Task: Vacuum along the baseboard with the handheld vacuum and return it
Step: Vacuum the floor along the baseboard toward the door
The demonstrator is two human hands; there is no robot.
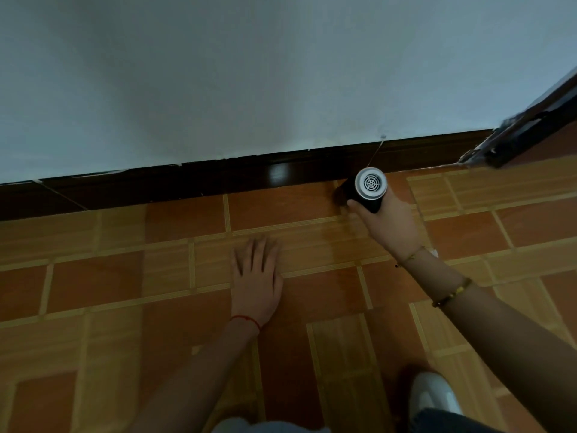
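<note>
Black and cylindrical, the handheld vacuum [365, 190] sits in the right hand [388, 225], whose fingers and thumb wrap its body from below; this grip is closed around the barrel. Its round white vented end cap faces up toward the camera, and the far end points down at the foot of the dark brown baseboard [218, 179], where wall meets floor. A thin cord or strap runs from the vacuum up across the baseboard to the wall [249, 73]. On the right wrist are a thin gold chain and, farther up the forearm, a gold bangle [452, 292].

The left hand [256, 273] lies flat on the tiled floor [125, 276], fingers straight and spread a little, palm down, holding nothing; a red string circles its wrist. It rests well apart from the vacuum, nearer the camera and to the left.

Orange-brown tiles with pale grout-like bands cover the floor up to the baseboard. A glossy highlight shows on the baseboard just left of the vacuum. To the right, the baseboard ends at a dark door frame [515, 142] that angles away. Leftward the baseboard runs on unobstructed to the frame edge. A white shoe [432, 395] shows at the bottom right.
</note>
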